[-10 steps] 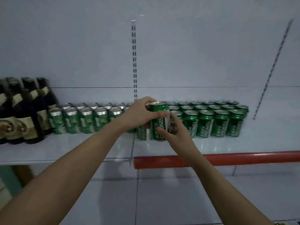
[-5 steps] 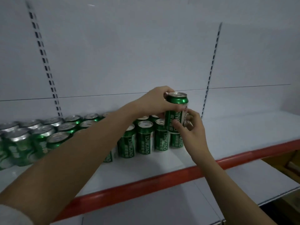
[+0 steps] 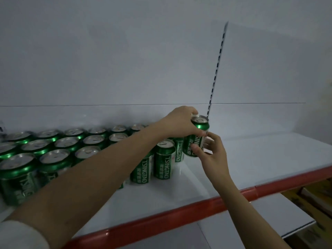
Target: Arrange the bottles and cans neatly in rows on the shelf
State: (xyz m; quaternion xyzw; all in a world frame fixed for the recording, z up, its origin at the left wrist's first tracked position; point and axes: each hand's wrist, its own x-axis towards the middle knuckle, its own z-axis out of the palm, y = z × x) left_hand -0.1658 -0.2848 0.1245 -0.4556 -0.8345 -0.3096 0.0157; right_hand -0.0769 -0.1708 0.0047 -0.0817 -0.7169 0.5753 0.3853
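A green Tsingtao can (image 3: 197, 133) stands upright at the right end of the rows of green cans (image 3: 59, 148) on the white shelf (image 3: 260, 159). My left hand (image 3: 179, 121) grips it around the top rim from the left. The fingers of my right hand (image 3: 210, 151) hold its lower part from the right front. Whether its base touches the shelf is hidden by my right hand. The cans stand in three rows running left, partly hidden by my left forearm.
The shelf has a red front lip (image 3: 197, 207) and a bare stretch to the right of the cans. A slotted upright (image 3: 216, 69) runs up the white back panel. A lower white shelf (image 3: 280, 212) and cardboard boxes (image 3: 314, 196) lie at bottom right.
Both hands carried the can to the right, from the middle of the rows to their right end. My view swung right, so the dark bottles at the left have gone out of sight.
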